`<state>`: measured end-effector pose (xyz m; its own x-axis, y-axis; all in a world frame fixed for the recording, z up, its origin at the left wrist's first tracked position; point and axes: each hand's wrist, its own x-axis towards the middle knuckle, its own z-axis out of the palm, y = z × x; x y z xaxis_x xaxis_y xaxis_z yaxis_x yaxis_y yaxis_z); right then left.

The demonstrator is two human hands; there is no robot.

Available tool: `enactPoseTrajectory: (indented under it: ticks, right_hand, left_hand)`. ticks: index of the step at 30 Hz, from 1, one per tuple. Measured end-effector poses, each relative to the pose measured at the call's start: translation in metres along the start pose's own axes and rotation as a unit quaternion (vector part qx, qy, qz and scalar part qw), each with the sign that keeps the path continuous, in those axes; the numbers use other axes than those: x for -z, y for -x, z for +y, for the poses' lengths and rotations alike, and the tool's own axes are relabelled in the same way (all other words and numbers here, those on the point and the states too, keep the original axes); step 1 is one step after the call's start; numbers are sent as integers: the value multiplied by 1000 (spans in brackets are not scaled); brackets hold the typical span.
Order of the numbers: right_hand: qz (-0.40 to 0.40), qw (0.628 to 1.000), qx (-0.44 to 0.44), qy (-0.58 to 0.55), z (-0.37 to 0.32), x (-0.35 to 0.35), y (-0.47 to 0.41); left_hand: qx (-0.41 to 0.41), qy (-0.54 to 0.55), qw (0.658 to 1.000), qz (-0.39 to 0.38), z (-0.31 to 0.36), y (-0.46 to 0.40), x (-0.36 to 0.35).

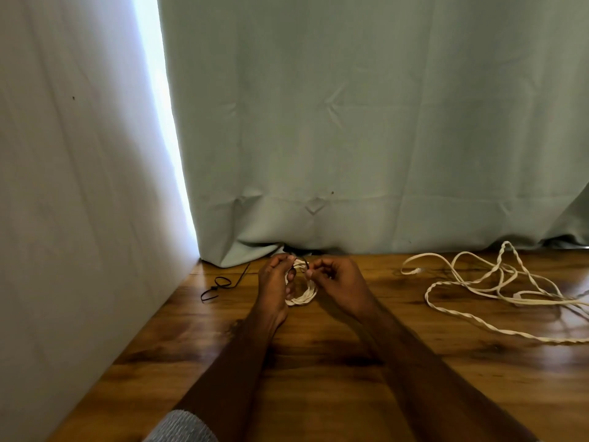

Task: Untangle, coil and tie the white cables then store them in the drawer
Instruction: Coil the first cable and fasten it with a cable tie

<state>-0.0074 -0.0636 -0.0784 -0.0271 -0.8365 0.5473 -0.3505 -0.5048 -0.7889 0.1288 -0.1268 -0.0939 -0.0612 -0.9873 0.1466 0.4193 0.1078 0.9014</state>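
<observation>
We see a dim indoor scene lit mainly by a bright, overexposed strip of daylight (pixel 159 100) showing in the gap left of the pale green fabric curtain (pixel 350 122). That strip is blown out to white. The glossy brown wooden tabletop (pixel 318 362) below the curtain carries soft pale reflections and broad dark shadows under the forearms. The picture is slightly soft overall, and the wide-angle lens bends lines away from the curtain toward the frame edges.
</observation>
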Motion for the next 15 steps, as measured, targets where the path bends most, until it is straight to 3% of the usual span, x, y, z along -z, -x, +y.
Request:
enactPoseTrajectory:
  ticks: [5, 9, 15]
  right_hand:
    - [33, 986, 102, 124, 13, -5, 4]
    - [85, 982, 86, 147, 16, -6, 3]
    - [35, 994, -63, -80, 18, -6, 0]
  left_hand:
    - [0, 35, 998, -44, 0, 4, -4]
    - [7, 46, 995, -84, 0, 6, -6]
    - [27, 28, 990, -133, 1, 10, -7]
